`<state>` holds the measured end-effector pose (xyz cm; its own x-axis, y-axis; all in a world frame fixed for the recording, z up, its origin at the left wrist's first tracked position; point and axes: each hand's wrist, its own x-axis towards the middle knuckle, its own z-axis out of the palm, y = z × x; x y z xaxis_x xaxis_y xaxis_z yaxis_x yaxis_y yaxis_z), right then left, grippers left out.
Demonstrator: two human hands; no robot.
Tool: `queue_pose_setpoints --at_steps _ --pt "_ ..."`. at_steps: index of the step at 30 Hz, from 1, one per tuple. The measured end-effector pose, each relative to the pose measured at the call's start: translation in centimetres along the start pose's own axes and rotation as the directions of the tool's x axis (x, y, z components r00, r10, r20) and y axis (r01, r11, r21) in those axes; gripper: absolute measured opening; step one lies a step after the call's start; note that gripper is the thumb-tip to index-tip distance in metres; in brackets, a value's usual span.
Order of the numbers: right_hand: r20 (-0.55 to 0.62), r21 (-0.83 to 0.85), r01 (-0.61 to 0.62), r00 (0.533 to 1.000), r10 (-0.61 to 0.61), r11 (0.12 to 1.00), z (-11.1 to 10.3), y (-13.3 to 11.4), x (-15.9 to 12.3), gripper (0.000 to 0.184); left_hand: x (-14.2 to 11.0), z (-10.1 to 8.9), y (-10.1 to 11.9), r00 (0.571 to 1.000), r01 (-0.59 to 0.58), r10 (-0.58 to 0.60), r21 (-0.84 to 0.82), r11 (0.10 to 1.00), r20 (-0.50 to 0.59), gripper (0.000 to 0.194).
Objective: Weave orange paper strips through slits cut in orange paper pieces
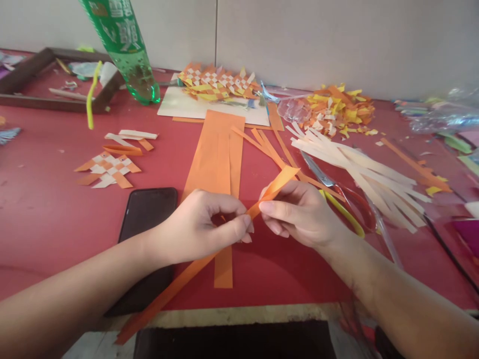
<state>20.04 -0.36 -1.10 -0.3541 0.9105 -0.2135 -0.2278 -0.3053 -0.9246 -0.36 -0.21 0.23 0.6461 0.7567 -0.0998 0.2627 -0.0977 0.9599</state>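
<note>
Between my two hands runs a long orange paper strip (279, 183), its far end creased and its near end trailing past the table's front edge. My left hand (213, 224) pinches the strip near the middle of the view. My right hand (299, 212) grips it just beside, thumb on top, close to the folded end. Beneath them lies a wide orange paper sheet (209, 154), with a loose strip on it reaching toward me. A black phone (149, 214) rests under my left forearm. Scissors (322, 177) with red handles lie behind my right hand.
Pale paper strips (366, 169) are piled at the right. A woven paper fish (108, 169) lies left, and several more woven pieces (220, 82) sit on a white board. A green bottle (130, 55) stands near a dark frame (37, 99). Orange and yellow scraps (337, 109) are heaped behind.
</note>
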Motion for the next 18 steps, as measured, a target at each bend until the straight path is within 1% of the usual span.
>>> queue_pose_setpoints --at_steps 2,7,12,18 --pt "0.003 -0.009 -0.005 1.000 0.005 1.000 0.03 0.08 0.01 0.017 0.01 0.01 -0.05 1.000 -0.002 0.002 0.023 1.000 -0.001 0.024" --pt "0.054 -0.044 -0.008 0.998 0.011 0.999 0.04 0.41 -0.07 0.018 0.23 0.07 -0.18 1.000 -0.016 0.016 0.042 0.999 -0.002 0.024" --pt "0.028 -0.106 -0.009 1.000 0.012 0.994 0.07 0.41 -0.22 0.014 0.31 0.22 -0.12 0.999 -0.008 0.011 0.066 0.998 -0.043 0.021" --pt "0.024 -0.113 -0.018 1.000 0.021 0.993 0.30 0.16 -0.30 0.012 0.27 0.25 0.02 0.998 -0.009 0.013 0.073 0.997 -0.054 0.020"
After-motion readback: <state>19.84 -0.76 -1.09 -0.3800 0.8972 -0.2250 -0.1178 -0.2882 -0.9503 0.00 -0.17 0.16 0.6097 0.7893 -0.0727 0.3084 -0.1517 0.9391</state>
